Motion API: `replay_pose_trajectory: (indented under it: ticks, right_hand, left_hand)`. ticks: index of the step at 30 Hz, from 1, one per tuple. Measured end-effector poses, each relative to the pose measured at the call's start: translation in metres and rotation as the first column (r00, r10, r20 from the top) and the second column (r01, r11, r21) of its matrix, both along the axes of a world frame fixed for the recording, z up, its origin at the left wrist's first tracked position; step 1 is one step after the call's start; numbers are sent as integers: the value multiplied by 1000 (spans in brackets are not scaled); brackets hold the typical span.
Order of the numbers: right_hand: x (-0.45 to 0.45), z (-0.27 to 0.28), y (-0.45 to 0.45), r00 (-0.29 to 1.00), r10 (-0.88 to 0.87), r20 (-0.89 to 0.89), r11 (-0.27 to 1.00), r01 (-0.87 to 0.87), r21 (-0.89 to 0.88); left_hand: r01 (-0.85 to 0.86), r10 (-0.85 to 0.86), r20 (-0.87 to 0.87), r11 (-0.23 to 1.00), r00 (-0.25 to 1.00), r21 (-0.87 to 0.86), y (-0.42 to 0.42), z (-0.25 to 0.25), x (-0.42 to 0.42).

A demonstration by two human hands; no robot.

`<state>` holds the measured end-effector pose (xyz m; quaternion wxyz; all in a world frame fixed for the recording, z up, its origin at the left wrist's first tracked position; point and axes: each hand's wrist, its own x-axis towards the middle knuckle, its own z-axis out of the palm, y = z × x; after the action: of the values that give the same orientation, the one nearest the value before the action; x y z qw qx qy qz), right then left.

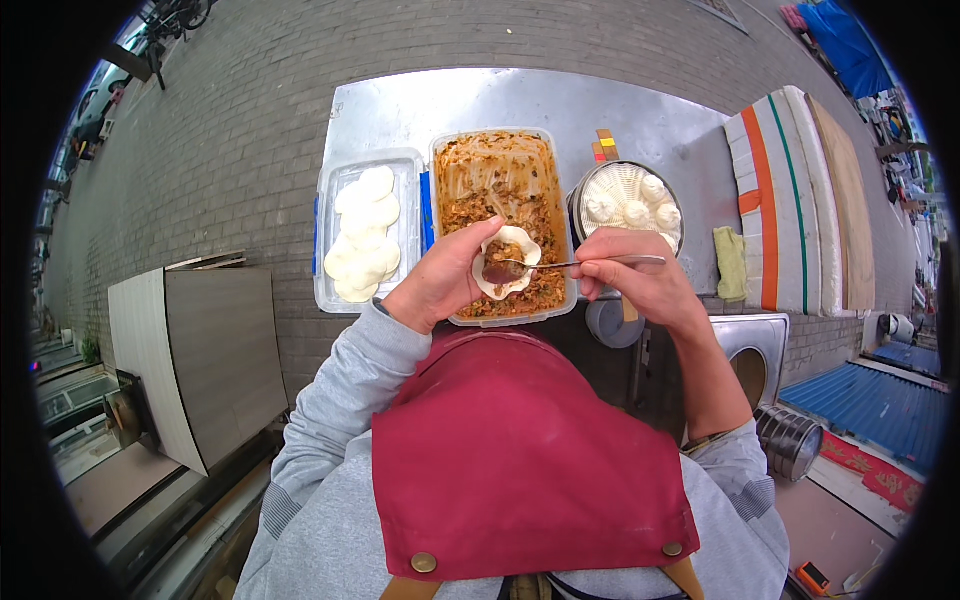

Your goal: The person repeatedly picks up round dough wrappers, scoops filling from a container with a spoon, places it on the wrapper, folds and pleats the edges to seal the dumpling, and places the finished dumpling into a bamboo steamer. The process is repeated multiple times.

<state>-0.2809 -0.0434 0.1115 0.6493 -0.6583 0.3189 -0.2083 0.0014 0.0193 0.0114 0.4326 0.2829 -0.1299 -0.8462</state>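
My left hand [442,279] cups a round dough wrapper [530,247] with a ruffled edge and chopped filling in it. The bowl of a metal spoon [559,265] rests in that filling, its handle gripped by my right hand [634,274]. Both hands are over a clear plastic tub [562,225] of reddish-brown filling [525,204], its far wall smeared. To the left, a shallow plastic lid [326,281] with blue clips holds overlapping flat dough wrappers [367,232]. Several pleated buns [637,214] sit on the woven liner of a round steamer [611,184] at the right.
All this stands on a metal-topped table [517,94]. A yellow-green cloth [730,262] lies by a taped foam box [784,202] at the right edge. Below are a plastic container [615,326] and stacked steamers [791,442]. A boxy cabinet [225,337] stands left.
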Motion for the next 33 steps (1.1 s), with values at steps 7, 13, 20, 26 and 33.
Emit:
replay_pose_trajectory:
  ticks: [7,13,20,26,33]
  right_hand:
    - [15,-22,16,911,-376,170,902,318,292]
    - [19,-37,20,922,-382,62,903,358,236]
    - [-1,-122,11,884,-435,-173,884,383,-266]
    - [15,-188,9,921,-280,-269,768,47,-639]
    - [14,-216,12,903,-331,-273,939,286,-191]
  left_hand:
    - [-209,210,-2,975,978,75,11,4,-6]
    - [-348,349,5,932,937,100,20,-14,2]
    - [-476,467,99,870,879,127,43,-15,44]
    - [-539,525,125,827,842,160,58,-15,43]
    - [-539,532,89,823,842,180,61,-15,40]
